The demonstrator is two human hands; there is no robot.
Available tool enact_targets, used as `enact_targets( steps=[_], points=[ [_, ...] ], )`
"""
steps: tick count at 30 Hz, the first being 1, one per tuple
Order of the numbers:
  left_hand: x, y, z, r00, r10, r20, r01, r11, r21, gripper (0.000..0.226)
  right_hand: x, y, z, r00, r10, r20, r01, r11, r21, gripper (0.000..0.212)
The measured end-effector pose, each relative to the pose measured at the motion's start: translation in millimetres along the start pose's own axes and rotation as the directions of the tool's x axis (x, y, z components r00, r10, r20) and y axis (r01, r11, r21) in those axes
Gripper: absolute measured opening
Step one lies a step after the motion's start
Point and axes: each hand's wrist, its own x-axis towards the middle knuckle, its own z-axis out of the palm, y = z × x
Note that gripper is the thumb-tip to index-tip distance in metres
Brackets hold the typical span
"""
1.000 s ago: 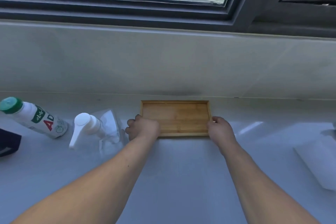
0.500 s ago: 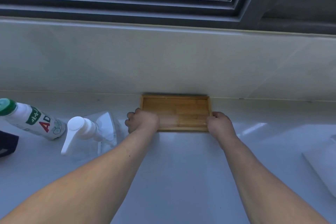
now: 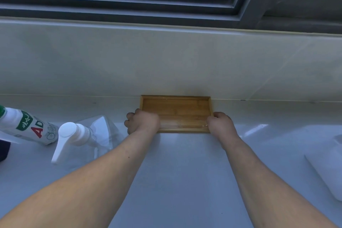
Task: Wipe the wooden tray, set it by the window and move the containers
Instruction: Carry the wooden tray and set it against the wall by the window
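The shallow wooden tray lies flat on the white counter, its far edge against the wall under the window. My left hand grips the tray's left end and my right hand grips its right end. To the left stand a clear pump bottle with a white head and a white bottle with a green cap and red lettering, which leans over.
A dark window frame runs above the pale wall. A white object sits at the right edge of the counter, and a dark object shows at the far left edge.
Both hands slid the tray away from me across the counter until its far edge met the wall.
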Motion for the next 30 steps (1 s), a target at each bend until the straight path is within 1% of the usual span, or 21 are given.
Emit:
enact_targets(
  steps=[4, 6, 9, 11, 13, 16, 18, 20, 22, 24, 27, 30],
  points=[
    [-4, 2, -3, 1.0, -0.008, 0.009, 0.008, 1.0, -0.018, 0.051, 1, -1, 1, 1.0, -0.006, -0.005, 0.006, 1.0, -0.018, 0.062],
    [-8, 2, -5, 1.0, 0.004, 0.01, -0.003, 0.999, -0.052, 0.057, -1, 0, 2, 1.0, -0.009, 0.001, 0.009, 1.0, -0.026, 0.062],
    [-20, -3, -8, 0.996, 0.088, 0.0, -0.087, 0.986, -0.139, 0.078, -12, 2, 4, 0.999, -0.037, -0.016, 0.036, 0.996, -0.079, 0.064],
    [-33, -11, -10, 0.984, 0.178, -0.008, -0.177, 0.972, -0.156, 0.085, -26, 4, 6, 0.996, -0.07, -0.06, 0.064, 0.993, -0.102, 0.07],
    [-47, -22, -11, 0.957, 0.288, -0.029, -0.289, 0.949, -0.126, 0.081, -44, 7, 7, 0.983, -0.117, -0.141, 0.104, 0.99, -0.095, 0.071],
    [-69, -47, -9, 0.881, 0.469, -0.067, -0.473, 0.875, -0.097, 0.071, -75, 13, 12, 0.95, -0.199, -0.242, 0.192, 0.98, -0.053, 0.06],
    [-83, -66, -7, 0.82, 0.569, -0.065, -0.572, 0.813, -0.11, 0.063, -97, 17, 17, 0.934, -0.253, -0.253, 0.245, 0.968, -0.062, 0.055],
    [-95, -87, -7, 0.768, 0.64, -0.036, -0.639, 0.759, -0.125, 0.057, -118, 21, 26, 0.932, -0.282, -0.227, 0.274, 0.959, -0.069, 0.053],
    [-106, -109, -8, 0.733, 0.68, -0.009, -0.676, 0.728, -0.117, 0.052, -139, 25, 36, 0.932, -0.306, -0.196, 0.296, 0.952, -0.08, 0.051],
    [-113, -131, -11, 0.714, 0.699, 0.028, -0.692, 0.712, -0.119, 0.047, -159, 28, 47, 0.923, -0.346, -0.168, 0.333, 0.937, -0.102, 0.049],
    [-119, -165, -24, 0.699, 0.707, 0.106, -0.697, 0.707, -0.12, 0.036, -190, 33, 67, 0.91, -0.396, -0.126, 0.381, 0.916, -0.124, 0.045],
    [-115, -205, -41, 0.692, 0.711, 0.13, -0.704, 0.703, -0.097, 0.031, -219, 35, 91, 0.912, -0.403, -0.075, 0.394, 0.912, -0.111, 0.043]
  ],
)
